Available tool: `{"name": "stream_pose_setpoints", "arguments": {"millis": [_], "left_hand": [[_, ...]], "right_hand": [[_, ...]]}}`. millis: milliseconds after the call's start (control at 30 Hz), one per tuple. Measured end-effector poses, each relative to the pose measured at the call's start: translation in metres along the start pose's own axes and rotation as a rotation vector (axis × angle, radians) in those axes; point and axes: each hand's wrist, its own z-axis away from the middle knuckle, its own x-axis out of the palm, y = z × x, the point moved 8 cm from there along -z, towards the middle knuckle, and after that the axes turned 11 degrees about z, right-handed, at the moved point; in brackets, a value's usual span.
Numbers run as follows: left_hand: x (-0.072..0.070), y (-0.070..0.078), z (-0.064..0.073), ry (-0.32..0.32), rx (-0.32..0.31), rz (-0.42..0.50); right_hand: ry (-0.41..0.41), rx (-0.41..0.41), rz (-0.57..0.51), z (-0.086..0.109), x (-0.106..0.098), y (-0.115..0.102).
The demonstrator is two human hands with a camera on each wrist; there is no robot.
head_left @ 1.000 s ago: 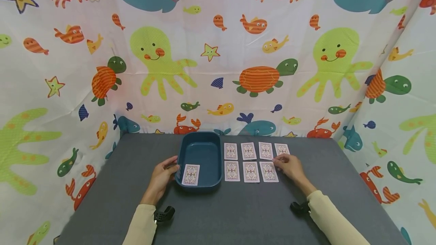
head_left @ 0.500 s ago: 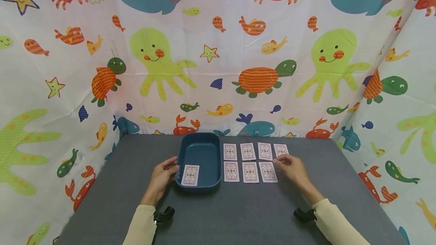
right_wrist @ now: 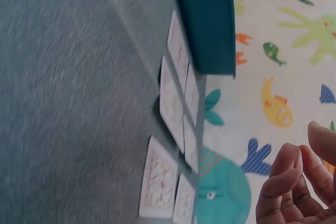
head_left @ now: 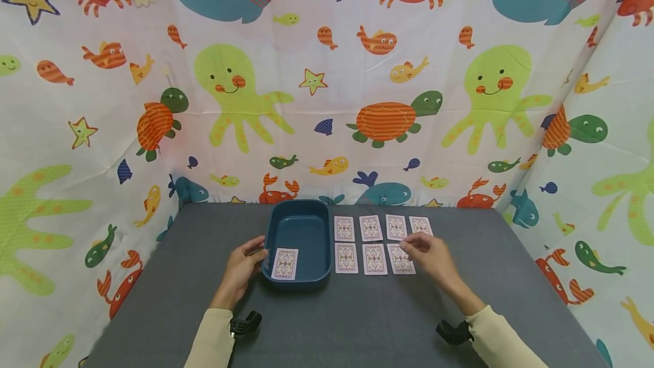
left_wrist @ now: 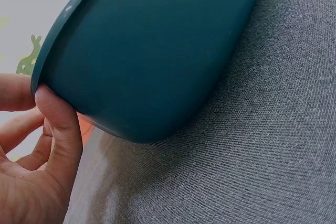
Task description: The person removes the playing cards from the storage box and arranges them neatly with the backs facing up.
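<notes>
My left hand (head_left: pixel 237 272) pinches the left rim of a dark blue tray (head_left: pixel 309 237); the left wrist view shows the thumb against its outer wall (left_wrist: pixel 142 61). One patterned playing card (head_left: pixel 284 264) lies back up inside the tray, at its near left. To the right of it, several playing cards lie back up in two rows. My right hand (head_left: pixel 433 260) hovers over the right end of the rows, fingers loosely bent and holding nothing. Its fingertips cover the top corner of the near row's rightmost card (head_left: pixel 400 263). Behind them lies the far row's rightmost card (head_left: pixel 420 225).
A grey cloth-covered table (head_left: pixel 357 322) bears everything. Behind it and along both sides hangs a white curtain (head_left: pixel 306 129) printed with sea animals. Dark straps with devices (head_left: pixel 246 323) sit at both wrists.
My right hand has shifted slightly left, from beside the near row's rightmost card to over its corner. The left hand keeps its hold on the tray. The cards lie as before.
</notes>
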Motion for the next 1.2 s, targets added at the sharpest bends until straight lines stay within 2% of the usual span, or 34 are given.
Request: {"name": "stream_pose_setpoints", "arguments": {"millis": [267,667,800,1067,1200], "left_hand": [[0.000,-0.001,-0.001,-0.002,-0.002,0.011],[0.000,-0.001,0.000,0.002,-0.003,0.016],[0.001,0.000,0.000,-0.002,0.000,0.010],[0.000,0.001,0.001,0.002,-0.007,0.001],[0.001,0.001,0.001,-0.001,-0.010,0.003]], "right_hand": [[-0.036,-0.080,-0.060,0.005,0.007,-0.025],[-0.071,-0.152,-0.137,0.003,0.026,-0.059],[-0.084,-0.153,-0.146,0.004,0.034,-0.072],[-0.126,-0.186,-0.193,0.017,0.041,-0.123],[-0.139,-0.207,-0.215,0.020,0.048,-0.137]]}}
